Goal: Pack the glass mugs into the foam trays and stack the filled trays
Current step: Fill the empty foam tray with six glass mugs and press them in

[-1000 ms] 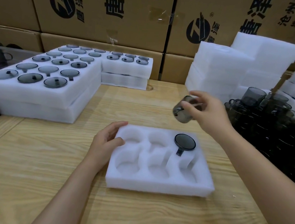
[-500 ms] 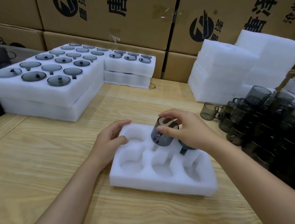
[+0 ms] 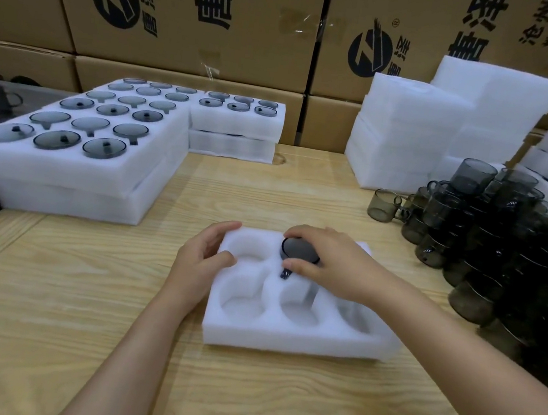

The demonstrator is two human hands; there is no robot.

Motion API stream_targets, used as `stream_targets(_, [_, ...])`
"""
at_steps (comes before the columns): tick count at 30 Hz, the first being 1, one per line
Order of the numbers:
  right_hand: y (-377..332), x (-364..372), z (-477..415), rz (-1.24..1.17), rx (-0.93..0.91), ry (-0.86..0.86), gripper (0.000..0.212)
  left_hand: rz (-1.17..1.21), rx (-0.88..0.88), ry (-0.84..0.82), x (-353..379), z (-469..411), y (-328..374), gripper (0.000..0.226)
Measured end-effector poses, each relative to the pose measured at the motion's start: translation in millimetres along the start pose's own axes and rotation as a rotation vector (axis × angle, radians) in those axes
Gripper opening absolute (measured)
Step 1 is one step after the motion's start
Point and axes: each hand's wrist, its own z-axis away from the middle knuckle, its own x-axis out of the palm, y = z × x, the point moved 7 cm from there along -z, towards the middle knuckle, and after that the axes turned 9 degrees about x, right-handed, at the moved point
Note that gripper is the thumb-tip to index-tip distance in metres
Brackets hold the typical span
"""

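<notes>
Centre frame: right hand (image 3: 337, 267) grip closed on a mug (image 3: 298, 250) in the foam tray's (image 3: 284, 339) upper-middle pocket, left hand (image 3: 204, 261) gripping its upper-left corner; four pockets bare, filled trays (image 3: 64, 164) stacked upper left, loose mugs (image 3: 504, 235) piled right

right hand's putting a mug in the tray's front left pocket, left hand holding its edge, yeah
No: the head view shows the right hand putting the mug into the back middle pocket of the tray. Left hand holds its edge.

Wood table (image 3: 49, 283) w/ cardboard boxes (image 3: 192, 14) behind.
</notes>
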Motion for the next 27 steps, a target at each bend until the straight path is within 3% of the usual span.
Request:
stream_targets(6, [-15.4, -6.3, -23.1, -0.175, 0.047, -0.012, 0.064, -0.007, 0.021, -0.005, -0.5, -0.1, 1.7, 0.052])
stream_targets(11, [-16.9, 35.5, -44.3, 0.196, 0.135, -0.135, 0.064, -0.006, 0.028, -0.008, -0.7, -0.5, 2.0, 0.053])
stream_targets(18, [-12.7, 37.8, -44.4, 0.208, 0.150, -0.080, 0.063, 0.005, 0.034, 0.031, -1.9, -0.8, -0.1, 0.039])
stream_targets(20, [-13.7, 35.8, -46.1, 0.119, 0.149, -0.136, 0.065, 0.014, 0.037, 0.042, -2.6, -0.9, -1.3, 0.031])
stream_targets(22, [-9.2, 21.0, -52.3, -0.207, 0.180, -0.152, 0.064, 0.032, 0.034, 0.054, -3.4, -1.4, -2.4, 0.029])
stream_targets(24, [15.0, -13.4, -64.9, -0.449, 0.253, 0.044, 0.056, 0.054, 0.016, 0.072, -3.9, -1.8, -4.2, 0.027])
stream_targets(27, [85.0, -68.0, -78.4, -0.190, 0.429, 0.400, 0.044, 0.058, 0.020, 0.092, -5.0, -1.8, -6.1, 0.027])
